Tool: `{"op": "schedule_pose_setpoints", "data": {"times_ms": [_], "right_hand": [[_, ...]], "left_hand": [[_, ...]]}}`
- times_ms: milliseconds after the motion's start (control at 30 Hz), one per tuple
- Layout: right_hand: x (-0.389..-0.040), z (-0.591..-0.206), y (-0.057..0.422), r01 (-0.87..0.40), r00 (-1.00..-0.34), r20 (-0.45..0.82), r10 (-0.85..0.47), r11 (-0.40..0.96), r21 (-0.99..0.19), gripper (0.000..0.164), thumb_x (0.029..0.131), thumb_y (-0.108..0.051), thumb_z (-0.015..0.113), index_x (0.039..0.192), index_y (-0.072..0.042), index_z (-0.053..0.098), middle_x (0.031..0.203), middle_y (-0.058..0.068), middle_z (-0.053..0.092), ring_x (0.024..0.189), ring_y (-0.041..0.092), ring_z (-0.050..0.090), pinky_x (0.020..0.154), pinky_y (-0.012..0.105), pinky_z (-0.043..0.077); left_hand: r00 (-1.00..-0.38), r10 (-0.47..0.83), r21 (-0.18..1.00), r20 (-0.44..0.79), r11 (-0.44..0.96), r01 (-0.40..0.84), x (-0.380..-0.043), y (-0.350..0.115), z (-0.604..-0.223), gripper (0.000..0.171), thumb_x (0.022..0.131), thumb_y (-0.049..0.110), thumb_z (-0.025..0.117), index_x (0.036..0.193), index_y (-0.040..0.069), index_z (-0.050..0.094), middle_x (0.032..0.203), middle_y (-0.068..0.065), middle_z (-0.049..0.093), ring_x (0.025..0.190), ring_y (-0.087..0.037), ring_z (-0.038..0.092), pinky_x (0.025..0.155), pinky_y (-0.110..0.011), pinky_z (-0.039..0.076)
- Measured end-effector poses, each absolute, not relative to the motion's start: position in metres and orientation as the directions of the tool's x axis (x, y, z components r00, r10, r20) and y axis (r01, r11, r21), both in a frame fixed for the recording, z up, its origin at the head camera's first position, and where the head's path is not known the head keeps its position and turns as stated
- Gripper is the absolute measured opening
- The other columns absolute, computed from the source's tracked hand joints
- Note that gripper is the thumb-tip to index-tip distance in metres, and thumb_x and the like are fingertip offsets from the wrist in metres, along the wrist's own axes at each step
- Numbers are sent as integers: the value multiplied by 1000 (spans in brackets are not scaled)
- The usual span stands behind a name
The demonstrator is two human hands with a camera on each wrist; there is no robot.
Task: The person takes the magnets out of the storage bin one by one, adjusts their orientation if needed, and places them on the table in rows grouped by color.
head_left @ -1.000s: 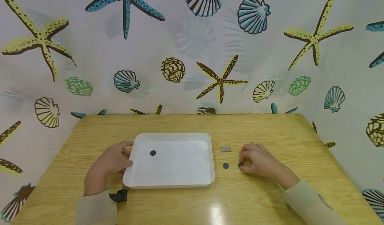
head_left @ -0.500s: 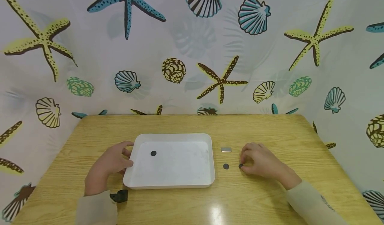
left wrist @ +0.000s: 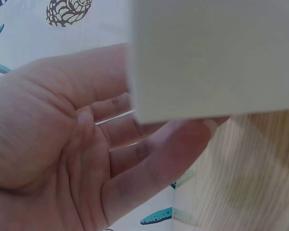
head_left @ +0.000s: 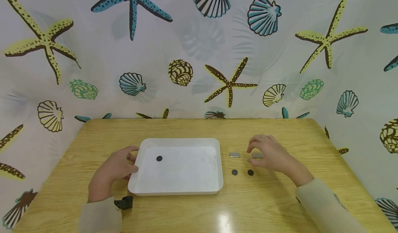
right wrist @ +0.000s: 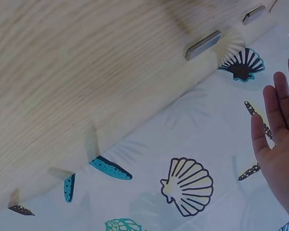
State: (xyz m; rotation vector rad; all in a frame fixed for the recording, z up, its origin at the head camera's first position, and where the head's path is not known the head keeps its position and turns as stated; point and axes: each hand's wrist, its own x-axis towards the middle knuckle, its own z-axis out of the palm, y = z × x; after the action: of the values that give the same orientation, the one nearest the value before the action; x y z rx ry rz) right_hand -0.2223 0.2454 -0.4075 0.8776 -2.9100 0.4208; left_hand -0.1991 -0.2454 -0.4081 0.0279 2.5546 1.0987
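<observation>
My left hand (head_left: 115,167) holds the left side of a shallow white tray (head_left: 216,192), thumb and fingertips at its rim. In the left wrist view its fingers (left wrist: 154,168) run partly behind the tray wall (left wrist: 216,62). A small black disc (head_left: 159,158) lies inside the tray. My right hand (head_left: 270,155) is to the right of the tray, thumb and fingers apart with nothing between them. It partly covers a small silver rectangular block (head_left: 257,155). A matching block (head_left: 234,154) lies nearer the tray. In front are two black discs (head_left: 234,172) side by side.
The light wooden table (head_left: 186,212) ends at a white curtain (head_left: 186,29) printed with starfish and shells. A black strap piece (head_left: 125,203) shows at the left wrist, close to the tray's front left corner.
My right hand has let go of the nearer right black disc, which lies on the table, and has moved back to the second silver block. The left hand and tray have stayed put.
</observation>
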Motion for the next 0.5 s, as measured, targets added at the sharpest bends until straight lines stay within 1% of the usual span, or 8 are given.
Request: {"op": "schedule_pose_setpoints", "data": {"times_ms": [300, 500], "right_hand": [[-230, -394, 220, -588, -809, 180, -560, 777, -225, 15, 88, -28, 80, 99, -19, 74, 118, 2, 67, 117, 27, 61, 109, 57, 44], [-237, -383, 198, -605, -796, 176, -579, 763, -226, 17, 89, -32, 79, 101, -20, 74, 122, 2, 66, 122, 27, 60, 112, 55, 42]], "left_hand": [[-938, 148, 707, -314, 695, -127, -198, -246, -408, 74, 90, -3, 65, 155, -6, 30, 129, -36, 56, 84, -28, 71, 70, -42, 64], [-938, 143, 707, -316, 695, -132, -198, -247, -409, 74, 90, -3, 64, 156, -5, 30, 130, -35, 56, 85, -27, 72, 71, -42, 64]]}}
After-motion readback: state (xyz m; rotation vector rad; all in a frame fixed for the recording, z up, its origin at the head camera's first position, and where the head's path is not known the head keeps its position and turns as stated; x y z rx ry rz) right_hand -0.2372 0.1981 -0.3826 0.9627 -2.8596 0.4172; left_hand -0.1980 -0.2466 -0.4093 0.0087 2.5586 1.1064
